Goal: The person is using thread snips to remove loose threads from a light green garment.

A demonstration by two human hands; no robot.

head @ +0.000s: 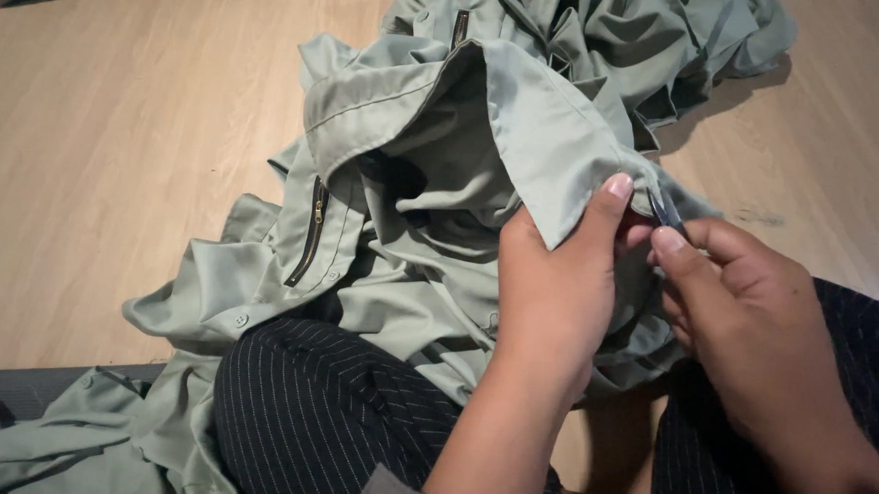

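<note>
- The left hand (555,290) pinches a fold of pale green garment (521,152), thumb on top near the fabric's edge, fingers hidden beneath the cloth.
- The right hand (748,326), at about 3 o'clock from the left, pinches a small dark metal tool (667,210), likely a thread snip; its tip touches the fabric edge just beside the left thumb.
- The garment lies draped over the person's lap and spills toward 12 o'clock across the floor (122,139).
- The held part looks like a collar or cuff, lifted and stretched taut between the two hands.
- Judged from this, the work goes best with the cloth kept tight and the tool's tip close to the seam, so that only loose thread is caught and not the weave.
- The left thumb sits very near the tip; keeping it just clear would be safer.
- At 9 o'clock from the hands, a dark zip (308,235) runs down the garment.
- Pinstriped dark trousers (317,418) cover the knees at 6 o'clock.
- More green cloth (661,40) is heaped at 12 to 1 o'clock, and another piece lies at 7 o'clock.
</note>
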